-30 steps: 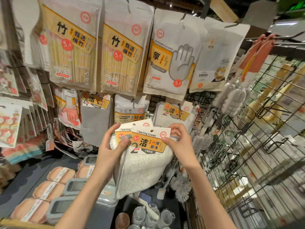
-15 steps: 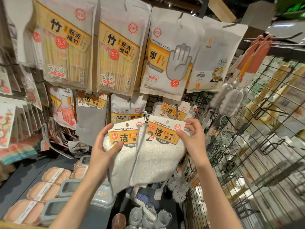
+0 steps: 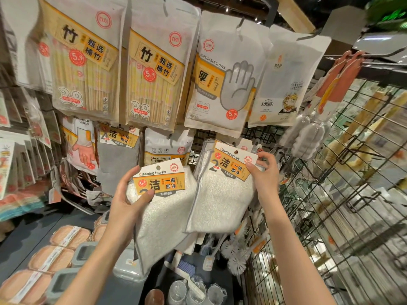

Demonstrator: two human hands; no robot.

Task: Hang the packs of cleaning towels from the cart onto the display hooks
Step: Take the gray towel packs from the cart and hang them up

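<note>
1. Now the two towel packs, overlapped a second ago, are split apart, so each can be hung alone.
2. Right hand (image 3: 263,176) pinches the right pack (image 3: 222,192) by its card edge, raised near packs already hanging.
3. Left hand (image 3: 126,202) clasps the left pack (image 3: 163,208) lower, thumb on its card.

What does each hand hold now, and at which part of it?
The left hand grips one towel pack at its card header's left end. The right hand pinches a second towel pack at its header's right end.
</note>
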